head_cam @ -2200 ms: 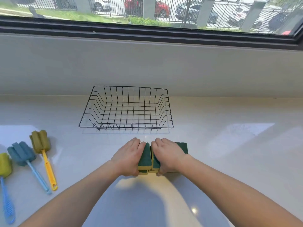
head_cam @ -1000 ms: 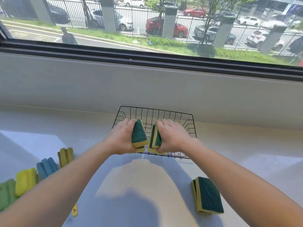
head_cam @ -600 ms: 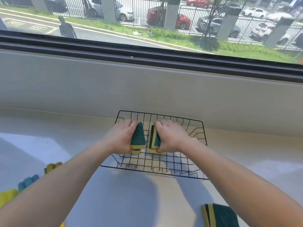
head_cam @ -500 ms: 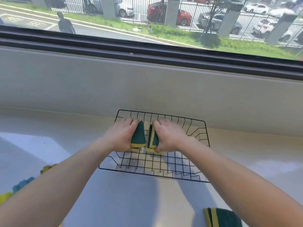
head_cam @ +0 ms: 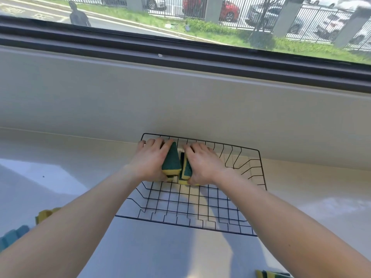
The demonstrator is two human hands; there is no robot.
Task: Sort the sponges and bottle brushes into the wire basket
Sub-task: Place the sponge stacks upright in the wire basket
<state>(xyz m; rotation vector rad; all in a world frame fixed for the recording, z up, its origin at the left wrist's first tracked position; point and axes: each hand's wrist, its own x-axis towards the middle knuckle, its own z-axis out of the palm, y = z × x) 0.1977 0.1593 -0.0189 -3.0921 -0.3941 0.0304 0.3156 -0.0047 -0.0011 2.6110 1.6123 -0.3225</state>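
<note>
left hand (head_cam: pixel 149 163) grips sponge (head_cam: pixel 171 161) | right hand (head_cam: pixel 202 165) grips sponge (head_cam: pixel 187 169), over wire basket (head_cam: pixel 259 173) | left: spare sponges (head_cam: pixel 271 274), bottle brushes (head_cam: pixel 12 236) outside

Arms outstretched, left grip (head_cam: pixel 150 163) and right grip (head_cam: pixel 203 167) clenched side by side.

Bright window daylight, arm shadows, wide-angle bending

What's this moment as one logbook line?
phase: placing | left hand: grips left sponge | right hand: grips right sponge | where: inside wire basket, far end | outside: spare sponges, brush heads
</note>
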